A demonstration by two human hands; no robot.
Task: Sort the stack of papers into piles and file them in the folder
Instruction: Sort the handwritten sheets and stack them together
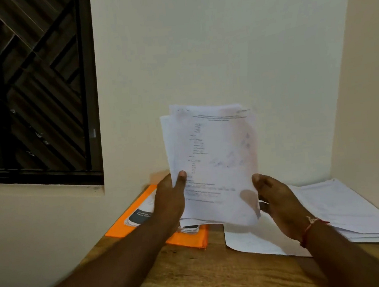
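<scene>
I hold a stack of printed white papers [213, 164] upright above the table, between both hands. My left hand [169, 200] grips its lower left edge, thumb on the front sheet. My right hand [276, 201] grips the lower right edge, a red thread on its wrist. An orange folder [122, 226] lies flat on the table behind my left hand, with a dark-and-white printed sheet [140, 215] on it. A pile of white papers [343, 211] lies on the table to the right, partly hidden by my right hand.
The wooden table [208, 278] stands in a corner of cream walls. A single white sheet [249, 241] lies under the held stack. A dark barred window [32, 89] is at the upper left.
</scene>
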